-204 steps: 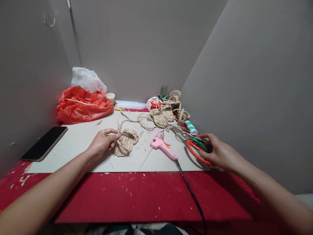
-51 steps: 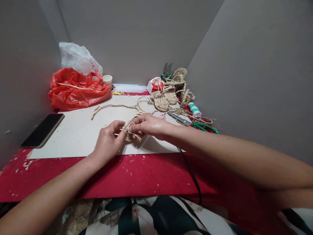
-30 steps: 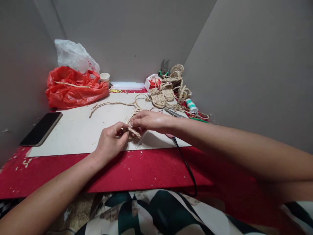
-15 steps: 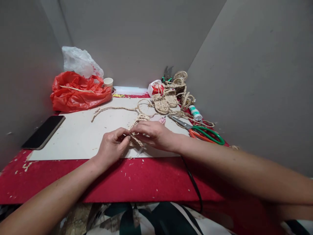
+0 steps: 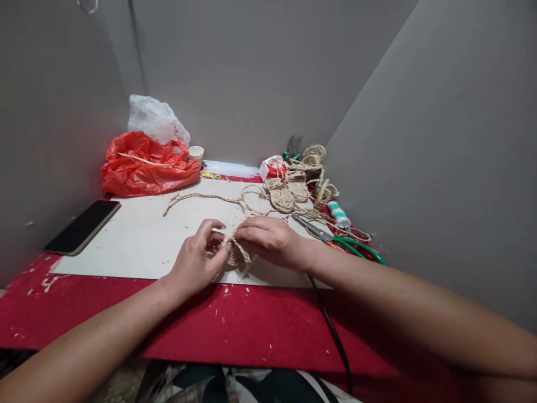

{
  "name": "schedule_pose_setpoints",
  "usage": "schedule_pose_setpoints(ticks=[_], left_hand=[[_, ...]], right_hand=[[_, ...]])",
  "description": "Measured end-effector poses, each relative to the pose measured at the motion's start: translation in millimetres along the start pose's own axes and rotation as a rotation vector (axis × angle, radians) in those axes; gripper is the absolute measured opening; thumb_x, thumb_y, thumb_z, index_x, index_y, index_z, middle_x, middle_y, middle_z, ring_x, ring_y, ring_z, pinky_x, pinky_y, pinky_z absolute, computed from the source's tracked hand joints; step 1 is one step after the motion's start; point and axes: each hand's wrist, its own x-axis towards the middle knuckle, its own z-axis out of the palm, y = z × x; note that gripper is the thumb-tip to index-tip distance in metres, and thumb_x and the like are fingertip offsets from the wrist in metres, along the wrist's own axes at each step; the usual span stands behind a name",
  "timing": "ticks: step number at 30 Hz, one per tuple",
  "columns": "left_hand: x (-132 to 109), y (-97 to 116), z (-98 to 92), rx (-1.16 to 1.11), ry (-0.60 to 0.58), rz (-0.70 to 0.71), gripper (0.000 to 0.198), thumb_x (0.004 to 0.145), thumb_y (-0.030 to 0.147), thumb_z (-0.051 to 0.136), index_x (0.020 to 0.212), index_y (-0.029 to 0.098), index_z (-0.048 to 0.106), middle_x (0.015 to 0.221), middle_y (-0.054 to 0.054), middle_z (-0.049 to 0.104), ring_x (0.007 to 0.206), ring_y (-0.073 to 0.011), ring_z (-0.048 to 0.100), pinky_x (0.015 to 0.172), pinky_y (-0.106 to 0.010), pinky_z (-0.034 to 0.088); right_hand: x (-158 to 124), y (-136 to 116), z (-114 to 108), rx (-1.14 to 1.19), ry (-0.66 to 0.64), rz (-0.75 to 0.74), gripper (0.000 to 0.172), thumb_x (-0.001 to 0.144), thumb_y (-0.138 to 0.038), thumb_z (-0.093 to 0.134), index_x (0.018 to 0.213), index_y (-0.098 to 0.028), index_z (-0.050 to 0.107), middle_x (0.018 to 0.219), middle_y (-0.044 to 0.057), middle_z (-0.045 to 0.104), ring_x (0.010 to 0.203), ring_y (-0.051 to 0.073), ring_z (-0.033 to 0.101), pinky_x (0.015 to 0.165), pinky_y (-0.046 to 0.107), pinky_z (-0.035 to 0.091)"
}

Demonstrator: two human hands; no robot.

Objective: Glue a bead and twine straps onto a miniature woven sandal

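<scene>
A small woven straw slipper-like piece [image 5: 238, 254] is between my two hands, at the front of the white board [image 5: 138, 240]. My left hand [image 5: 197, 257] holds its left edge, with the thumb against it and the index finger raised and bent. From the right, my right hand [image 5: 271, 240] grips its upper part with the fingers closed over it, hiding some of the weave. A braided straw cord [image 5: 205, 196] trails away behind the piece. Beneath the right hand lies a clear strip [image 5: 245, 271]. A pinkish item shows only in part behind that hand.
Scissors [image 5: 312, 228] with green and orange handles lie right of my right hand. Finished woven slippers [image 5: 281, 194] and coiled braids [image 5: 314, 154] sit at back right. A phone [image 5: 84, 226], red plastic bag [image 5: 146, 170] and paper cup [image 5: 196, 153] stand left. A black cable [image 5: 329, 324] crosses the front.
The view has shifted, so the tabletop things appear lower and slightly further right. My left index finger has lifted off the woven piece, while the right hand stays on it.
</scene>
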Motion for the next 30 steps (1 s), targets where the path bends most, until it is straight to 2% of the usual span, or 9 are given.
schedule_pose_setpoints(ticks=[5, 11, 14, 21, 26, 30], left_hand=[[-1, -2, 0.1, 0.048, 0.013, -0.001, 0.025, 0.084, 0.019, 0.055, 0.108, 0.021, 0.047, 0.089, -0.004, 0.073, 0.077, -0.016, 0.07, 0.071, -0.029, 0.054], [0, -2, 1.9, 0.083, 0.043, 0.079, 0.02, 0.082, 0.016, 0.054, 0.102, 0.019, 0.054, 0.089, -0.005, 0.07, 0.075, -0.0162, 0.069, 0.071, -0.03, 0.054], [0, -1, 2.2, 0.088, 0.037, 0.091, 0.021, 0.08, 0.014, 0.055, 0.1, 0.02, 0.055, 0.086, -0.003, 0.069, 0.071, -0.015, 0.067, 0.069, -0.03, 0.054], [0, -5, 3.6, 0.051, 0.048, 0.089, 0.023, 0.08, 0.011, 0.054, 0.101, 0.021, 0.055, 0.088, -0.001, 0.07, 0.075, -0.013, 0.067, 0.071, -0.026, 0.052], [3, 3, 3.1, -0.025, 0.073, -0.014, 0.022, 0.079, 0.013, 0.056, 0.101, 0.02, 0.056, 0.086, -0.002, 0.072, 0.075, -0.0139, 0.068, 0.071, -0.025, 0.052], [7, 6, 2.6, -0.122, 0.092, -0.125, 0.024, 0.075, 0.019, 0.063, 0.099, 0.018, 0.06, 0.077, -0.001, 0.071, 0.069, -0.0145, 0.067, 0.066, -0.024, 0.051]], right_hand=[[7, -1, -10, -0.036, -0.119, -0.023, 0.022, 0.095, -0.014, 0.044, 0.089, -0.012, 0.065, 0.079, 0.009, 0.068, 0.069, 0.016, 0.06, 0.06, 0.025, 0.046], [22, -4, -20, -0.136, -0.429, -0.022, 0.027, 0.095, -0.014, 0.042, 0.091, -0.013, 0.068, 0.084, 0.01, 0.068, 0.071, 0.018, 0.059, 0.063, 0.029, 0.045], [28, -4, -21, -0.098, -0.502, 0.003, 0.024, 0.094, -0.013, 0.045, 0.091, -0.014, 0.068, 0.081, 0.008, 0.066, 0.069, 0.016, 0.057, 0.061, 0.028, 0.043], [30, 0, -20, 0.122, -0.481, 0.092, 0.021, 0.091, -0.009, 0.048, 0.097, -0.014, 0.068, 0.085, 0.006, 0.065, 0.07, 0.013, 0.058, 0.06, 0.023, 0.041], [32, 4, -16, 0.231, -0.376, 0.127, 0.016, 0.091, -0.011, 0.049, 0.094, -0.013, 0.065, 0.08, 0.004, 0.063, 0.069, 0.012, 0.055, 0.06, 0.021, 0.039], [38, 5, -17, 0.162, -0.411, 0.119, 0.014, 0.086, -0.007, 0.053, 0.085, -0.013, 0.066, 0.079, 0.004, 0.063, 0.068, 0.012, 0.052, 0.06, 0.022, 0.037]])
